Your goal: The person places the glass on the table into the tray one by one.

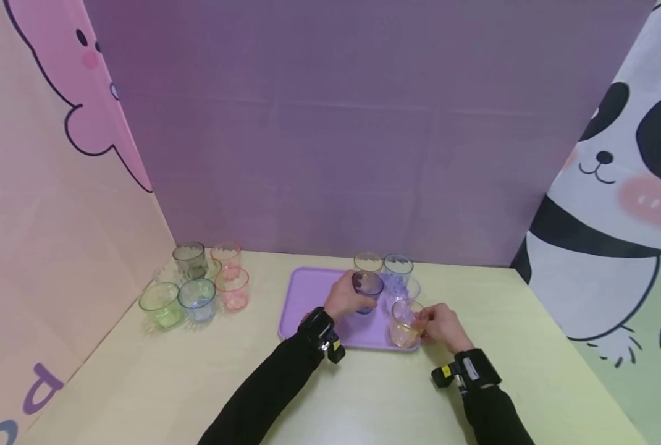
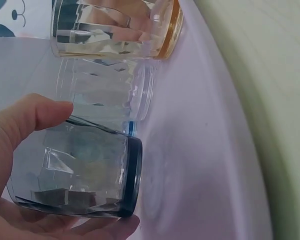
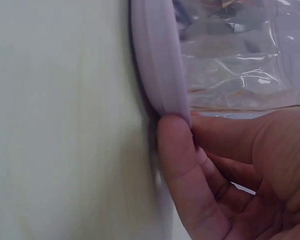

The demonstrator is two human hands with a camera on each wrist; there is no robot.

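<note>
My left hand (image 1: 344, 300) grips a dark grey-blue glass cup (image 2: 90, 170), thumb on one side and fingers on the other. It holds the cup upright, its base close over the purple tray (image 1: 312, 293). With thumb and finger, my right hand (image 1: 444, 326) pinches the tray's rim at the right front corner. Right beside those fingers, a clear cup with an amber tint (image 1: 405, 330) stands on the tray. Behind it is a pale clear cup (image 2: 107, 87), partly hidden. A blue cup (image 1: 398, 267) and a yellowish cup (image 1: 368, 261) stand at the tray's back.
At the table's left is a group of cups, among them a green cup (image 1: 164, 309), a light blue cup (image 1: 198, 303), a pink cup (image 1: 233, 292) and a dark grey cup (image 1: 189, 254). Printed cloth walls (image 1: 308, 154) enclose the table's back and sides.
</note>
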